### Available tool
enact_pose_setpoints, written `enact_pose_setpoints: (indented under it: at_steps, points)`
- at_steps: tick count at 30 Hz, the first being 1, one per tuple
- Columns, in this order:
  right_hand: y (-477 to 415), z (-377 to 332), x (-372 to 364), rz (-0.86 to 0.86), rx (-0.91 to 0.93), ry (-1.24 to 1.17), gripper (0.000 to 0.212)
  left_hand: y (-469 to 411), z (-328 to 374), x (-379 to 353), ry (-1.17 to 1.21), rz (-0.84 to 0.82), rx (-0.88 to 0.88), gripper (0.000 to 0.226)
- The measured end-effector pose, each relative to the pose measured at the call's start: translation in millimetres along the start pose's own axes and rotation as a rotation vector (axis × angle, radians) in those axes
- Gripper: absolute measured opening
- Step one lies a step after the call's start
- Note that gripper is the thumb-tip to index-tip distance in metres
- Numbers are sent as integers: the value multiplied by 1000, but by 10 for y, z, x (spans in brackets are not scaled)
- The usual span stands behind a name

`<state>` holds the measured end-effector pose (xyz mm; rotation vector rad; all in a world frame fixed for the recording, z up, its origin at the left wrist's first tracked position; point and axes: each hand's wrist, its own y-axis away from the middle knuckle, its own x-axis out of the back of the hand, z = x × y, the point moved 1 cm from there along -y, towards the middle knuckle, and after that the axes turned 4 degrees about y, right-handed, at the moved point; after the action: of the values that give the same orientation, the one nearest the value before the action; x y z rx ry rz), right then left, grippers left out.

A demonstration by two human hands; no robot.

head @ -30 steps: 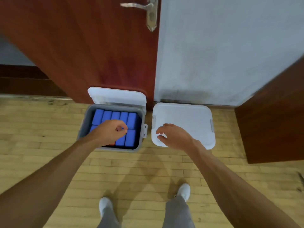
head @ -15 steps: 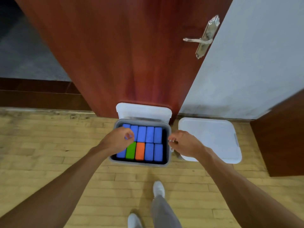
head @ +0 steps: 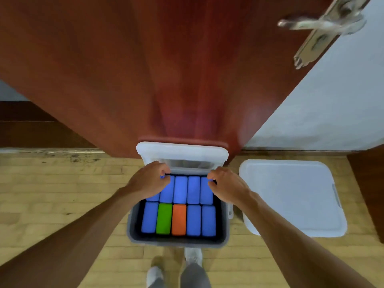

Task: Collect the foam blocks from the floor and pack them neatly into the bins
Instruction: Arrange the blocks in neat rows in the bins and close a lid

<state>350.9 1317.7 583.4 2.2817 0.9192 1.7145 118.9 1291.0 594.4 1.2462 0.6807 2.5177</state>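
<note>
Head view: left hand (head: 148,180) and right hand (head: 227,187), apart, are hovering with fingers curled at the twelve o'clock edge of the bin (head: 176,243), just below its lid (head: 180,151) (grip impossible to tell); blocks (head: 180,190) are filling it.

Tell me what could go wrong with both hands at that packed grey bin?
The white plastic lid propped against the reddish wooden door might drop onto the left hand and right hand curled at its edge. Tightly packed blue foam blocks may pop from the grey plastic bin if nudged.
</note>
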Motion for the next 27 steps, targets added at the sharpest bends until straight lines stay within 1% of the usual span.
enact_pose_setpoints:
  at_steps: [3, 5, 8, 10, 12, 15, 18, 20, 23, 25, 27]
  points:
    - [-615, 198, -323, -33, -17, 45, 31, -609, -288, -296, 74, 3, 29, 22]
    - [-1063, 323, -538, -31, 0, 81, 29, -1026, -492, -515, 111, 20, 14, 26]
    - [-1621, 417, -910, 6, 17, 110, 32, -1602, -876, -815, -2, 11, -40, 33]
    - [-1967, 471, -1184, 25, 29, 161, 34, -1974, -1150, -963, -120, 69, -102, 38]
    - [-2300, 516, -1417, 47, 33, 204, 38, -2325, -1361, -1070, -217, 164, -167, 45]
    - [-2733, 565, -1681, 106, 30, 243, 51, -2763, -1555, -1187, -285, 256, -214, 55]
    - [-3015, 587, -1823, 200, 9, 220, 60, -3072, -1692, -1240, -315, 292, -212, 62]
    - [-3130, 600, -1917, 225, -6, 230, 60, -3196, -1780, -1261, -339, 302, -189, 59]
    - [-3115, 561, -2043, 271, -46, 352, 42, -3168, -1881, -1374, -372, 361, -237, 40]
    - [-3002, 528, -2160, 264, -27, 373, 35, -3022, -1987, -1500, -376, 407, -287, 27]
    - [-2866, 542, -2259, 202, -36, 308, 36, -2870, -2089, -1588, -369, 406, -306, 27]
